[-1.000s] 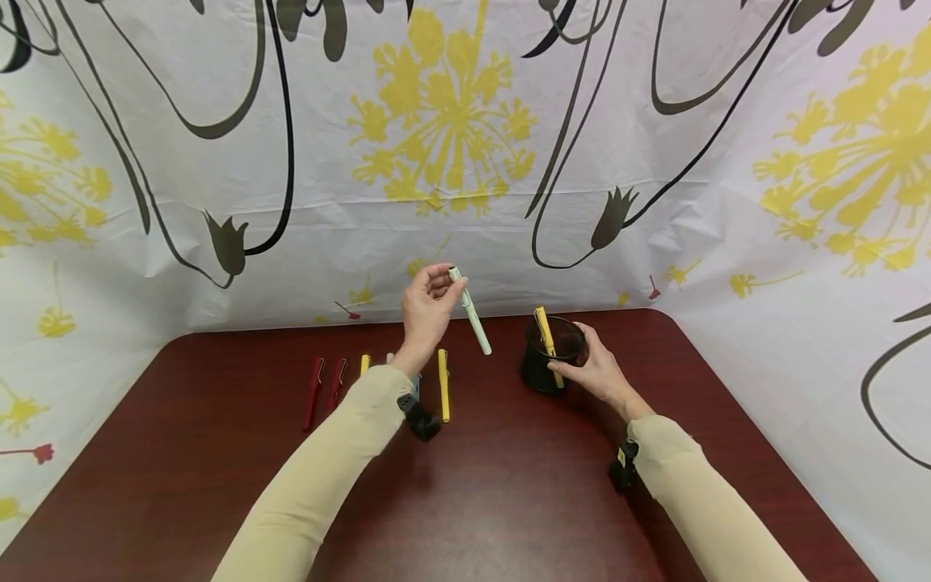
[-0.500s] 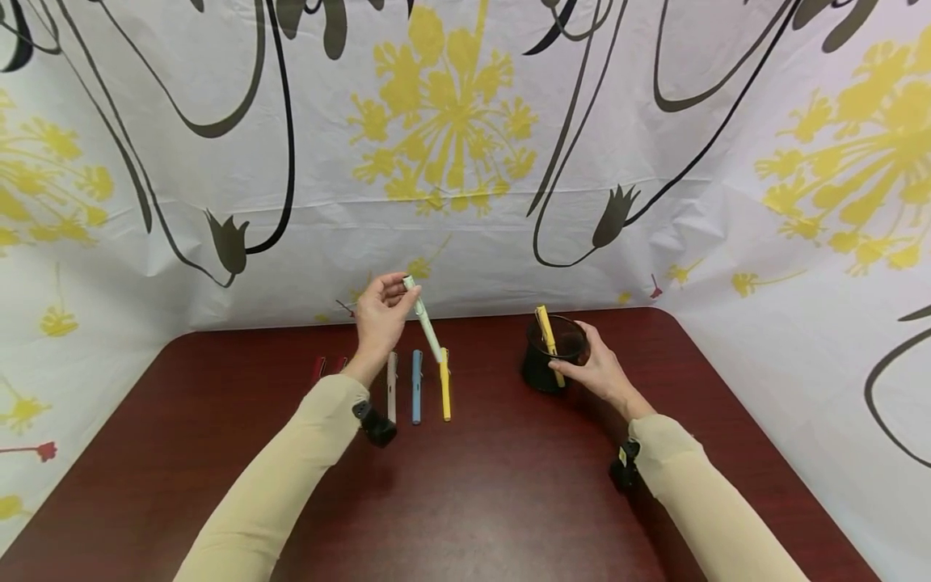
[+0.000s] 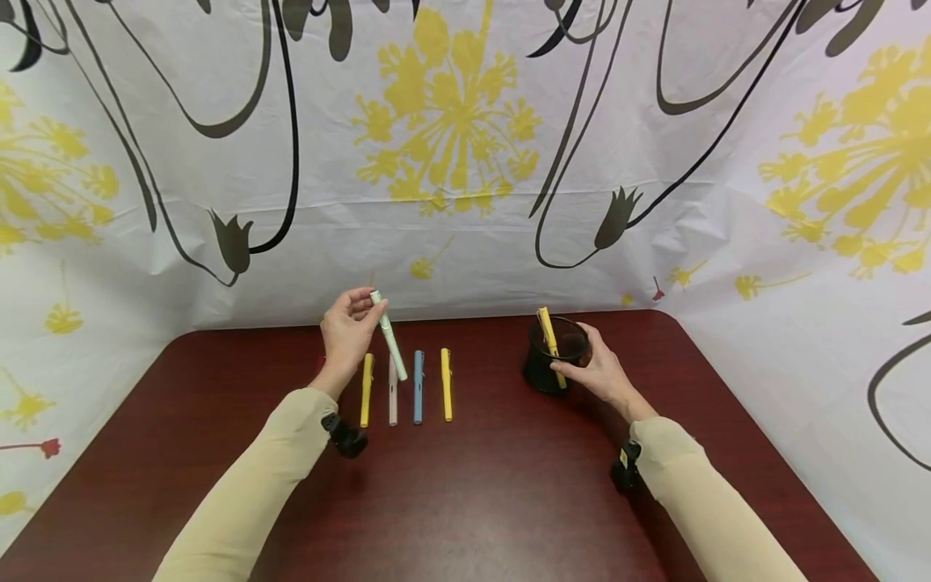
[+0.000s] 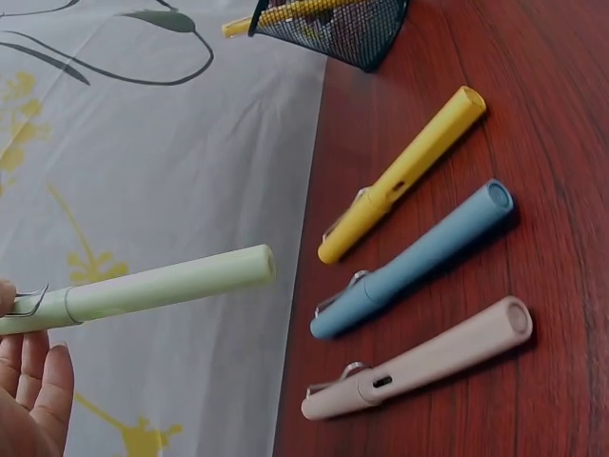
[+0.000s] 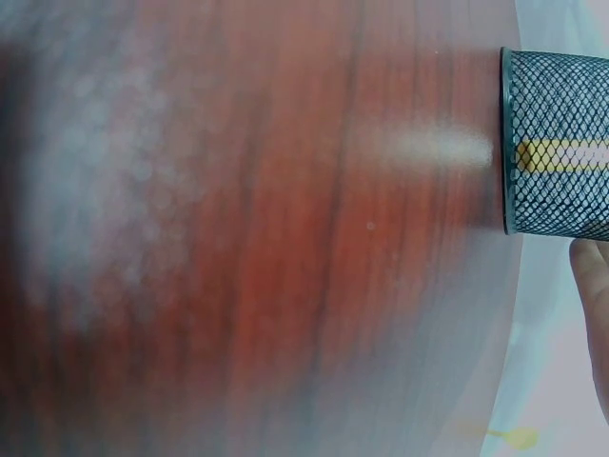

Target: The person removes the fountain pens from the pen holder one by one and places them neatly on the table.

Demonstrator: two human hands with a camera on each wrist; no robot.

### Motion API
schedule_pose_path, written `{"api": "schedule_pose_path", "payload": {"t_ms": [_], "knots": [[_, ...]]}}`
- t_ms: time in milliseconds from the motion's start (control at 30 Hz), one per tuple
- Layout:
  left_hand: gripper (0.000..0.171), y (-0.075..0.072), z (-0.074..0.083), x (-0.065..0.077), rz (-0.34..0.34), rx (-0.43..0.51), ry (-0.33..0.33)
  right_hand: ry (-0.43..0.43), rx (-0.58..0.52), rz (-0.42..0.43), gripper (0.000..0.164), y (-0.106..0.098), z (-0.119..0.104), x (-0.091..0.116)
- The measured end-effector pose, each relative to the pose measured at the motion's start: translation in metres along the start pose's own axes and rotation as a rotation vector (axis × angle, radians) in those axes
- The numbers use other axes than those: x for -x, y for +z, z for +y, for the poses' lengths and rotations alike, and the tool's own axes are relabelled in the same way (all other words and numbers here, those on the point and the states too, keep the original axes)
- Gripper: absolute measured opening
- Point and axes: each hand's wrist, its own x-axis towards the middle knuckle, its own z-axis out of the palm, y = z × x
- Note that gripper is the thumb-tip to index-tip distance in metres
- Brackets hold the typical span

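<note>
My left hand [image 3: 346, 333] pinches a pale green pen [image 3: 391, 343] near its clip end, held tilted above the table with its other end pointing down to the right. Below it lie a yellow pen [image 3: 367, 390], a pinkish pen [image 3: 393, 402] and a blue pen [image 3: 418, 388], with another yellow pen [image 3: 446, 384] at the row's right end. A red pen tip [image 3: 321, 364] shows behind the left wrist. My right hand [image 3: 602, 368] grips a black mesh pen cup [image 3: 538, 376] from its right side. Inside the cup leans a yellow pen [image 3: 548, 331], also visible through the mesh [image 5: 561, 105].
The dark red wooden table [image 3: 465, 501] ends at a white patterned cloth [image 3: 465, 267] hanging close behind its back edge. Cloth also hangs on both sides. Small black cameras sit on the left wrist [image 3: 345, 436] and right wrist [image 3: 625, 467].
My left hand has moved left with the pale green pen, from right of the pen row to above its left part. My right hand and the cup have stayed in place.
</note>
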Motion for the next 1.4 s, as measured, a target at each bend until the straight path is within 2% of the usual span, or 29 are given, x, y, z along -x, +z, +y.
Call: {"api": "schedule_pose_path", "payload": {"t_ms": [167,367,633,1000,1200,1400], "knots": [[0.032,-0.007,-0.004,0.0,0.007,-0.009,-0.016,-0.001,0.021,0.003,0.081,0.0,0.001,0.0],[0.032,-0.017,-0.007,0.0,0.002,-0.071,-0.033,0.007,0.028,-0.008,0.081,0.0,0.001,-0.001],[0.034,-0.035,-0.016,-0.001,0.01,-0.113,-0.049,0.002,0.026,-0.002,0.08,0.0,0.0,0.0],[0.035,-0.062,-0.03,-0.005,0.042,-0.228,-0.118,0.015,0.043,-0.001,0.079,0.001,-0.003,0.0],[0.036,-0.079,-0.035,-0.008,0.015,-0.331,-0.143,0.008,0.023,-0.003,0.081,0.0,-0.001,0.001],[0.035,-0.097,-0.042,-0.012,-0.063,-0.474,-0.144,-0.002,0.02,-0.009,0.082,0.0,0.001,0.0]]}}
